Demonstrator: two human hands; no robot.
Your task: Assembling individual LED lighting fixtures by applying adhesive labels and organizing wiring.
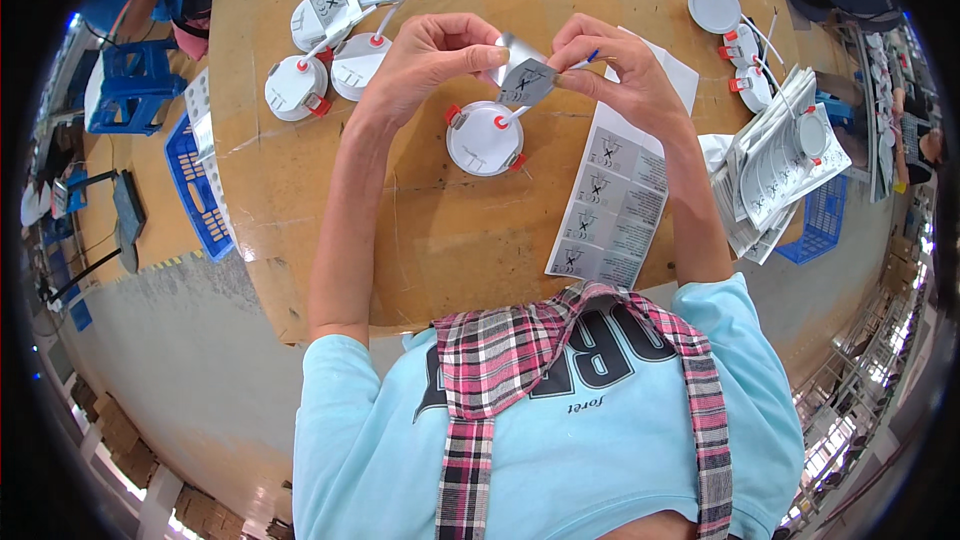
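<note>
Both my hands are raised over the brown table, closed on a small silver label (526, 83) with printed marks. My left hand (428, 62) pinches its left end between thumb and fingers. My right hand (622, 70) pinches the right end. The label is bent and stands around or in front of a white cable; I cannot tell if it touches it. That cable runs from a round white downlight (485, 144) with red-tipped spring clips, lying below my hands, and its blue wire end shows by my right fingers. Under my right wrist lies a sheet of silver labels (607, 202).
Several downlights lie at the left, including one (292, 90) beside my left forearm, some with labels on their cables. More, including a downlight (714, 6), are at the right. A paper stack (775, 175) sits at the right edge. Blue crates (192, 185) and a blue stool (138, 87) stand around.
</note>
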